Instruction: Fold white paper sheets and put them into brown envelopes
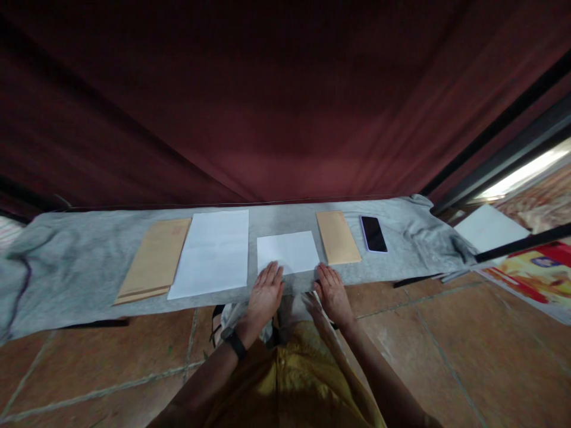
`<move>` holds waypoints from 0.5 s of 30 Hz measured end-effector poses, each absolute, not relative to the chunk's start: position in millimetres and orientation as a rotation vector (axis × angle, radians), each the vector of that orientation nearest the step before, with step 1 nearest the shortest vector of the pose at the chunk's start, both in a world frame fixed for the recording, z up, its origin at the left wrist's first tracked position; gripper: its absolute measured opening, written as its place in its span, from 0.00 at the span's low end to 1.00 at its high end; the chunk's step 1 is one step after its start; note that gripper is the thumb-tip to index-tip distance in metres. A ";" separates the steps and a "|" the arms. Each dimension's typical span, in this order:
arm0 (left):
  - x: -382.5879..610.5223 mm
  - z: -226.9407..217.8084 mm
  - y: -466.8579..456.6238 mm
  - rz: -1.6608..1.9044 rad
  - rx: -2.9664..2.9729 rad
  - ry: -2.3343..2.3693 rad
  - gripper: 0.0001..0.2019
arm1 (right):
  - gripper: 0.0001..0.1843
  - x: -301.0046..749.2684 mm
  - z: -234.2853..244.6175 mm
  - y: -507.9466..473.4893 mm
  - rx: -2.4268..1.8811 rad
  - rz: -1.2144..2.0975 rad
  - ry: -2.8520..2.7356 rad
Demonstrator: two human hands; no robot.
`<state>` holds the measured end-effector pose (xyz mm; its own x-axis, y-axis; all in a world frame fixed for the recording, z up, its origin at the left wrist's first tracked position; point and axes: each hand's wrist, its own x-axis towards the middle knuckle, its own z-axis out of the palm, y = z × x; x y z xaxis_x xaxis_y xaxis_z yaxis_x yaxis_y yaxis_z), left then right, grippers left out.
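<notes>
**Hands at the Folded Sheet**

The small white folded paper sheet (288, 251) lies on the grey felt cloth (84, 261). The left hand (265, 292) rests flat with fingers spread and fingertips on the sheet's near edge. The right hand (333, 295) lies flat beside its near right corner, grasping nothing.

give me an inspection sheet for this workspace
surface: grey cloth, wrinkled at both ends
job's things: small white paper lying flat in the middle
clutter: large envelope, large white sheet, small envelope, phone, all flat in a row
grips: left hand flat and open, fingertips on the paper's near edge; right hand flat and open on the cloth by the paper's near right corner
cables: nothing seen
surroundings: red curtain behind, tiled floor, poster at the right
</notes>
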<state>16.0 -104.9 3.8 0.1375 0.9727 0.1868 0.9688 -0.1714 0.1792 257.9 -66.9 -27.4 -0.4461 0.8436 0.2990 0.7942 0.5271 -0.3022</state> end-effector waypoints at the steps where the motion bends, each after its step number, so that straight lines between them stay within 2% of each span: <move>1: 18.1 4.9 -100.1 0.392 2.358 2.013 0.22 | 0.28 256.5 -26.9 -66.7 -1.356 0.156 -2.348; 10: 16.0 4.7 -92.2 0.321 2.299 2.086 0.22 | 0.28 218.8 -14.0 -47.8 -1.362 0.114 -2.409; 15: 7.0 -2.6 -94.4 0.595 2.010 2.207 0.24 | 0.26 204.9 -20.1 -44.5 -1.361 0.057 -2.418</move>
